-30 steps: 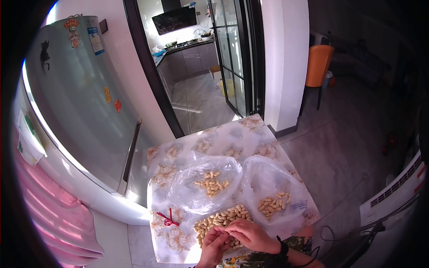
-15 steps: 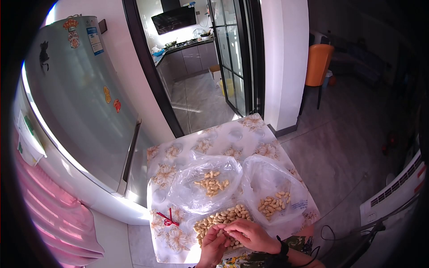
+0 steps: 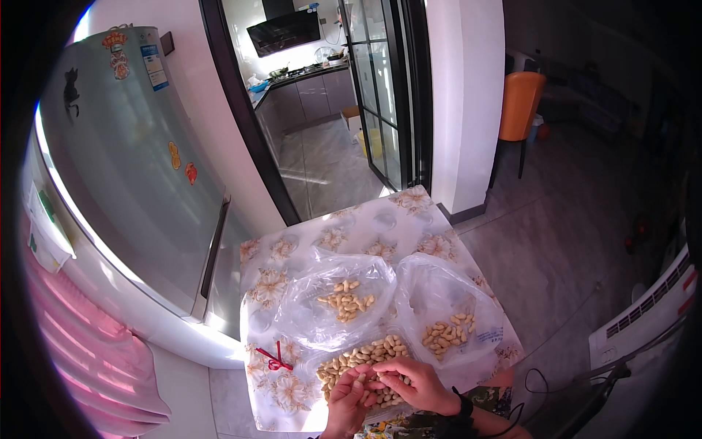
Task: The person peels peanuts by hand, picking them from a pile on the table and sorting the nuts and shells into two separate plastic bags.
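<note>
Unshelled peanuts fill a clear shallow tray close to me on the table. Over this pile my left hand is closed, with what looks like a pale peanut at its fingertips. My right hand, with a dark band at the wrist, is beside it; its thumb and fingers pinch together, and whatever they hold is too small to make out. Beyond the tray, a clear plastic bag on the left bears a small heap of peanuts. Another clear bag on the right bears a second heap.
A red tie lies left of the tray on the flowered tablecloth. The fridge stands to the left, and a glass-panelled door opens onto a kitchen. Farther right is an orange chair.
My fingertips have drawn slightly apart, the right hand's fingers lifting a little. The pale peanut at my left fingertips shows more clearly. Bags and heaps look unchanged.
</note>
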Action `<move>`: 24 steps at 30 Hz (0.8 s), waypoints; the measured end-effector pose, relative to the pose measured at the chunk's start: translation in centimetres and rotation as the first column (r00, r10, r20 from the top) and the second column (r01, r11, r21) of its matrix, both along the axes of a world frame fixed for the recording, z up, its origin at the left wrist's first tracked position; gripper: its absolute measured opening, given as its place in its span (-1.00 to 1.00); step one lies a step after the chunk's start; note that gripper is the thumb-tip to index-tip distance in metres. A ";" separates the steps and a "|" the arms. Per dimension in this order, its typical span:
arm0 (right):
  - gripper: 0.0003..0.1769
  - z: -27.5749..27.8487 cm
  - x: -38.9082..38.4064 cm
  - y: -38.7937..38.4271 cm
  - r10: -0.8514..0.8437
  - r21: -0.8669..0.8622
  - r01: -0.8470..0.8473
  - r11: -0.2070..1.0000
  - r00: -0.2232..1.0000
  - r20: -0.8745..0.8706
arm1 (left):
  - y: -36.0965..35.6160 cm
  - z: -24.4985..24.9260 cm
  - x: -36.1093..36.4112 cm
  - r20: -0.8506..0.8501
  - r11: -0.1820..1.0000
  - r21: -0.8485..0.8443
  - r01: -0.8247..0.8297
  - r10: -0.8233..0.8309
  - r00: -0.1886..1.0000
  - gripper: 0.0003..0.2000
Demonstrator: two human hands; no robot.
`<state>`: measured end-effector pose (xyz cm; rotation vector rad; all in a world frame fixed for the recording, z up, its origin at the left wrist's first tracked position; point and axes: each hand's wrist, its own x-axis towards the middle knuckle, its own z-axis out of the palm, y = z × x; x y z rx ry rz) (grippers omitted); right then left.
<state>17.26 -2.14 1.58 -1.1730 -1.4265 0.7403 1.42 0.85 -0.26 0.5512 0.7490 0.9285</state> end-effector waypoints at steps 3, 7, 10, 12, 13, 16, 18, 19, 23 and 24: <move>-0.78 0.0 0.1 0.0 -0.001 0.008 0.000 1.000 0.999 0.038 | 0.0 -0.3 -0.2 0.009 0.997 0.062 0.040 -0.040 0.999 -0.75; -0.78 0.2 0.1 0.0 -0.005 0.004 0.005 1.000 0.999 0.034 | 0.0 -0.2 -0.2 0.016 0.998 0.053 0.035 -0.036 0.999 -0.76; -0.78 0.0 0.1 0.1 -0.007 0.007 0.007 1.000 1.000 0.029 | -0.1 0.1 0.0 0.025 0.998 0.054 0.017 -0.019 1.000 -0.77; -0.79 -0.1 0.2 0.1 0.004 -0.003 -0.004 1.000 0.999 0.051 | -0.2 1.1 0.3 -0.028 0.997 -0.059 -0.046 0.045 0.999 -0.79; -0.79 -0.2 0.2 0.1 0.004 -0.003 -0.004 1.000 0.999 0.050 | -0.2 1.0 0.3 -0.028 0.997 -0.059 -0.046 0.045 0.999 -0.79; -0.79 -0.4 0.1 0.1 0.002 -0.003 -0.002 1.000 0.998 0.059 | -0.1 0.7 0.2 -0.033 0.998 -0.056 -0.042 0.040 0.999 -0.81; -0.79 -0.5 0.1 0.1 -0.003 0.016 0.002 1.000 0.999 0.046 | -0.1 0.4 0.0 -0.020 1.000 -0.011 -0.018 0.017 1.000 -0.82; -0.79 -0.5 0.1 0.1 -0.003 0.015 0.002 1.000 0.999 0.046 | -0.1 0.2 0.0 -0.020 1.000 -0.011 -0.018 0.017 1.000 -0.82; -0.79 -0.6 0.2 0.1 0.025 -0.012 -0.024 1.000 0.998 0.054 | 0.0 -0.2 -0.2 -0.017 1.000 0.023 -0.006 0.007 1.000 -0.83; -0.80 -0.7 0.2 0.1 0.025 -0.012 -0.024 1.000 0.998 0.056 | 0.0 -0.2 -0.2 -0.014 1.000 0.028 -0.006 0.006 1.000 -0.83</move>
